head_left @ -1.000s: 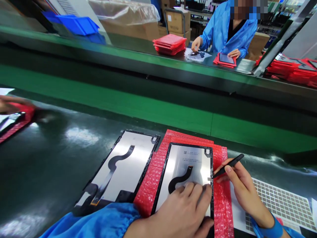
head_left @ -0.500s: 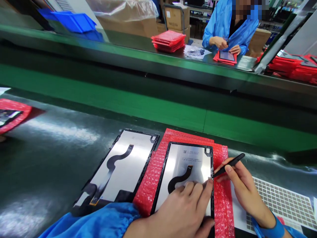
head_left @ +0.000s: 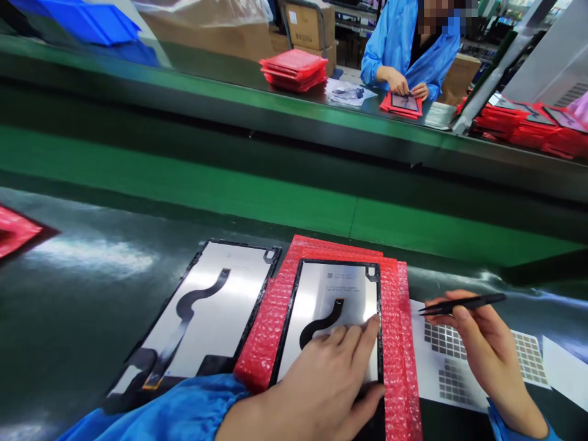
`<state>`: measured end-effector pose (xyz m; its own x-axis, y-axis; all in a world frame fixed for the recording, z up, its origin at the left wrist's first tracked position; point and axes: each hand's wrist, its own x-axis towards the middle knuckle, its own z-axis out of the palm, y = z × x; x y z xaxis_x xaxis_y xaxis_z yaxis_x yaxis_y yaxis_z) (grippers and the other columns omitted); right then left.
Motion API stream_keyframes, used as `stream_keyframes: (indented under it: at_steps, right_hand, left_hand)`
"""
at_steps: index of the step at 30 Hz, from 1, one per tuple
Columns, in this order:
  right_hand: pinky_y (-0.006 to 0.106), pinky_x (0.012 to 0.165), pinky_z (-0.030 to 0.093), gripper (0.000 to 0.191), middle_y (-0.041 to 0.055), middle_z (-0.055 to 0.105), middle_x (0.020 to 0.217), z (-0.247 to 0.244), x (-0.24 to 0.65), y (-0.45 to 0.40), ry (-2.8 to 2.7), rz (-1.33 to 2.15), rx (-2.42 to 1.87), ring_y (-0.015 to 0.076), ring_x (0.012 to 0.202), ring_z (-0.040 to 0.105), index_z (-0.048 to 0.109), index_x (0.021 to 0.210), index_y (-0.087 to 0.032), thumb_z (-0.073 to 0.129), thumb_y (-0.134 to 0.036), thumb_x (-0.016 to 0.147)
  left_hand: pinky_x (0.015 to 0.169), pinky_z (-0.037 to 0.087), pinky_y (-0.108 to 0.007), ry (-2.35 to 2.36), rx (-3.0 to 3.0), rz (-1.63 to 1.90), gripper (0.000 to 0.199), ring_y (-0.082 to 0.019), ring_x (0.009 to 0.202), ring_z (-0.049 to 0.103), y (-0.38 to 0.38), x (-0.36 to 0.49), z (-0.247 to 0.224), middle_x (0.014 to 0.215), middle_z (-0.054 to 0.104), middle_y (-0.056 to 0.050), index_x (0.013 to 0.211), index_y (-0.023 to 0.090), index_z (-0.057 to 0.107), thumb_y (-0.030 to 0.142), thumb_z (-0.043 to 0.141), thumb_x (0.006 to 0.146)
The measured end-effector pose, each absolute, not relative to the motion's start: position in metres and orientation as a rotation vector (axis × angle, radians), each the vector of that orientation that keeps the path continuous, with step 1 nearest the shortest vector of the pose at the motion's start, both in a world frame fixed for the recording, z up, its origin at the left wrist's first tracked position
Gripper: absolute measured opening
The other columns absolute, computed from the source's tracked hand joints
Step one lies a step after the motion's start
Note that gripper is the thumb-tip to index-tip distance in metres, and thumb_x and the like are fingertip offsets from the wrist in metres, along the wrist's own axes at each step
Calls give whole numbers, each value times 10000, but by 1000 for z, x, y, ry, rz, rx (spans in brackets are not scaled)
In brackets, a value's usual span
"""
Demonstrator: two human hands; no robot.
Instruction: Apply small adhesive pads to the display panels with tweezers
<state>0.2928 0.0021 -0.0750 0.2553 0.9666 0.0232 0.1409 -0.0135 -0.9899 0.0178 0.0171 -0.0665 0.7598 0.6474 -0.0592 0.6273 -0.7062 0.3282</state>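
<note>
My left hand lies on a tablet screen panel with a black frame. Its index fingertip presses the frame's right edge; the fingers are stretched out and hold nothing. The panel's back is silvery, with a curved black ribbon cable partly under the hand. Beneath it are red bubble-wrap sheets. Black tweezers are pinched in my right hand, tips pointing left, apart from the panel and above a white sheet of small grey square stickers.
A second screen panel lies to the left, partly under my left sleeve. More red bubble wrap is at the far left. Beyond the green ledge, a person in blue handles another panel near a red stack.
My right hand with the tweezers has moved right, away from the panel's edge to over the sticker sheet. My left index finger stays on the edge. The view has shifted a little.
</note>
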Motion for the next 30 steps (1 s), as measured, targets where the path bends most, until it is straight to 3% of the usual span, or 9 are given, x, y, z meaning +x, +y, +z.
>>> stream_keyframes:
  at_steps: [5, 10, 15, 20, 25, 30]
  right_hand:
    - [401, 862, 711, 212, 95, 836, 1115, -83, 330, -68, -1095, 880, -1610, 312, 898, 835, 782, 1169, -299, 792, -436, 1007]
    - [353, 973, 659, 205, 97, 814, 1172, -103, 339, -111, -1153, 831, -1766, 297, 1060, 797, 769, 1180, -280, 701, -432, 1061]
    - [302, 1005, 611, 203, 81, 797, 1199, -114, 335, -113, -1223, 798, -1773, 263, 1107, 768, 742, 1209, -283, 642, -421, 1099]
    - [316, 993, 618, 206, 84, 798, 1199, -115, 337, -111, -1271, 796, -1765, 275, 1108, 770, 732, 1227, -289, 648, -422, 1094]
    - [274, 992, 607, 191, 76, 803, 1173, -109, 337, -109, -1323, 781, -1780, 250, 1078, 777, 746, 1198, -290, 646, -417, 1096]
    - [267, 954, 627, 232, 91, 802, 1157, -103, 339, -103, -1360, 786, -1801, 253, 1060, 780, 769, 1163, -259, 647, -443, 1092]
  left_hand:
    - [585, 663, -450, 1010, 2678, 213, 701, -312, 763, 756, 18, 17, -67, 923, 750, -125, 1520, -20, 534, 336, 666, 930]
    - [546, 644, -417, 1026, 2723, 328, 663, -276, 664, 725, 19, 15, -73, 780, 728, -62, 1481, 5, 575, 327, 681, 911]
    - [608, 650, -409, 1021, 2717, 397, 620, -279, 742, 744, 16, 11, -72, 882, 766, -89, 1506, 22, 531, 318, 627, 970]
    - [922, 636, -386, 925, 2653, 615, 421, -262, 1052, 751, 7, -18, -64, 1205, 780, -115, 1461, 131, 550, 322, 507, 1089]
    - [843, 594, -341, 1199, 2449, 852, 312, -208, 929, 694, 8, -63, -76, 1083, 711, -52, 1390, 252, 599, 213, 537, 1087]
    - [1135, 540, -465, 1442, 2323, 863, 444, -310, 1324, 626, 11, -85, -93, 1471, 582, -121, 1518, 254, 516, 344, 560, 1085]
